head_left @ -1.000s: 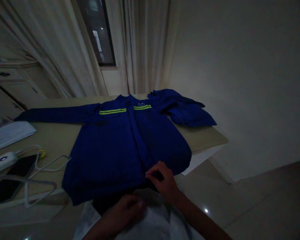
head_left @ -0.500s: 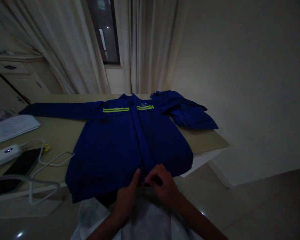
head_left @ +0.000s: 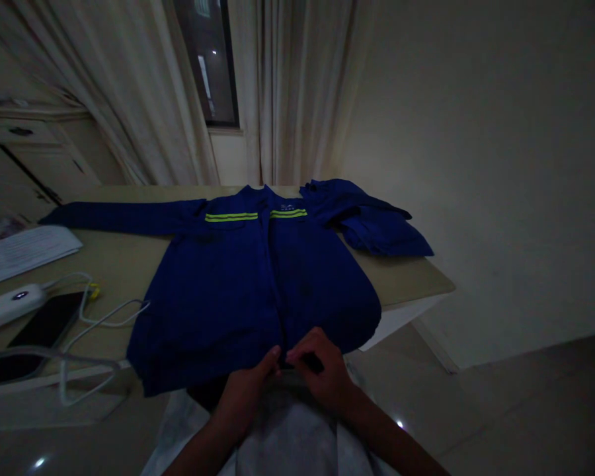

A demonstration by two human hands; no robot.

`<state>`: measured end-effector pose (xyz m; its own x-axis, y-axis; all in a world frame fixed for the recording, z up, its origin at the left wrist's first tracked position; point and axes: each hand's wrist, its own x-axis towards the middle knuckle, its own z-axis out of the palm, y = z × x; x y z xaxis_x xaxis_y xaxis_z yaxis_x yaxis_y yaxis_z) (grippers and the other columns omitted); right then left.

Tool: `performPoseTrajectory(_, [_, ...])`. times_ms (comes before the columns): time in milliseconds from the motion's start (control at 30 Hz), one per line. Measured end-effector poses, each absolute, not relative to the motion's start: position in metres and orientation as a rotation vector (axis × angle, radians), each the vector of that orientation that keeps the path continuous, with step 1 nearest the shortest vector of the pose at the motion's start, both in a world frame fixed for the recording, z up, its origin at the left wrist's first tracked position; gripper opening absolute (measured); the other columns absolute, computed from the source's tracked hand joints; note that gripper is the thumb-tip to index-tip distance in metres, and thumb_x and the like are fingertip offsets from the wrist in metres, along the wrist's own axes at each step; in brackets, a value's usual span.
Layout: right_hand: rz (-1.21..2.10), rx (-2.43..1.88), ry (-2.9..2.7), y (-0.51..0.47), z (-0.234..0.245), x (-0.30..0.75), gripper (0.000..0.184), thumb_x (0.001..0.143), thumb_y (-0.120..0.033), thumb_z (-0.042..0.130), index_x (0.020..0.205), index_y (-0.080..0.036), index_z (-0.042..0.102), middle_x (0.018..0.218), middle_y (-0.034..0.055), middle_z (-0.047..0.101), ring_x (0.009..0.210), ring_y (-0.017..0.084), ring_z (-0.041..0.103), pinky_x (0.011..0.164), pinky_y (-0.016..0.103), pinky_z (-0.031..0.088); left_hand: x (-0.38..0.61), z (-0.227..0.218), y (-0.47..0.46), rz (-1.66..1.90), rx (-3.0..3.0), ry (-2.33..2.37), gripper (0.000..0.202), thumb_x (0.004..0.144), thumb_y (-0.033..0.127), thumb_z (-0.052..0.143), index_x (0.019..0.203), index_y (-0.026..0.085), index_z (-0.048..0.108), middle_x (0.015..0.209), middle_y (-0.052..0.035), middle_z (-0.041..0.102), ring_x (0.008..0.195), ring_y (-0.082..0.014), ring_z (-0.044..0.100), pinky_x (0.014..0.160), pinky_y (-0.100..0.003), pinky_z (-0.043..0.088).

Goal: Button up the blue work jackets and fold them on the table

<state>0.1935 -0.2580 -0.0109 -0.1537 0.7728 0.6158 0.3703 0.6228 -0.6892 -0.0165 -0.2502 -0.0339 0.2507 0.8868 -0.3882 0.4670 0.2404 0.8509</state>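
Observation:
A blue work jacket (head_left: 218,284) with yellow-green reflective stripes lies front up on the table, collar away from me. Its lower hem hangs over the near table edge. At the bottom of the front opening, my left hand (head_left: 250,390) grips the hem with the thumb on top. Just to its right, my right hand (head_left: 322,367) pinches the other front edge between thumb and fingertips. Dim light hides the zipper end between the hands. One sleeve stretches out to the left.
Folded blue cloth (head_left: 387,228) lies at the table's right end. On the left are a white power bank (head_left: 10,307), a black phone (head_left: 39,330), a white cable (head_left: 102,324) and printed paper (head_left: 27,254). The table (head_left: 411,281) ends near a wall at right.
The two front edges of the jacket now lie closer together along the opening. My left hand has shifted slightly down; the right hand stays almost in place.

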Motion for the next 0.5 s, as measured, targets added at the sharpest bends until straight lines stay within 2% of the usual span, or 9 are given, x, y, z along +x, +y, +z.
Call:
performPoseTrajectory(167, [0.435, -0.851, -1.737, -0.26, -0.014, 0.188, 0.021, 0.094, -0.007, 0.067, 0.101, -0.026, 0.065, 0.091, 0.001, 0.075, 0.083, 0.018, 0.068, 0.076, 0.034, 0.051, -0.018, -0.032, -0.254, 0.468, 1.47, 1.306, 0.057, 0.082, 0.044, 0.071, 0.132, 0.017, 0.074, 0.088, -0.0078, 0.081, 0.08, -0.022, 0.075, 0.078, -0.025, 0.053])
performPoseTrajectory(367, [0.417, -0.85, -1.725, -0.26, -0.017, 0.187, 0.023, 0.092, -0.005, 0.067, 0.102, -0.026, 0.066, 0.091, 0.0012, 0.076, 0.083, 0.018, 0.069, 0.076, 0.034, 0.052, -0.01, -0.02, -0.255, 0.51, 1.375, 1.334, 0.063, 0.079, 0.05, 0.071, 0.13, 0.013, 0.075, 0.089, -0.011, 0.081, 0.081, -0.0233, 0.076, 0.08, -0.027, 0.055])
performPoseTrajectory(433, [0.413, -0.875, -1.683, -0.26, -0.018, 0.187, 0.022, 0.092, -0.006, 0.067, 0.1, -0.026, 0.066, 0.09, 0.0015, 0.076, 0.083, 0.018, 0.069, 0.075, 0.034, 0.053, -0.008, -0.016, -0.255, 0.52, 1.263, 1.332, 0.059, 0.078, 0.054, 0.073, 0.121, 0.014, 0.08, 0.09, -0.0112, 0.082, 0.086, -0.0248, 0.077, 0.082, -0.028, 0.056])
performPoseTrajectory(500, [0.423, -0.913, -1.615, -0.259, -0.018, 0.185, 0.018, 0.094, -0.008, 0.066, 0.096, -0.025, 0.066, 0.088, 0.0017, 0.075, 0.082, 0.018, 0.069, 0.074, 0.033, 0.054, -0.005, -0.013, -0.256, 0.522, 1.103, 1.349, 0.056, 0.078, 0.062, 0.072, 0.103, 0.014, 0.085, 0.089, -0.0119, 0.082, 0.09, -0.0274, 0.077, 0.083, -0.03, 0.057])
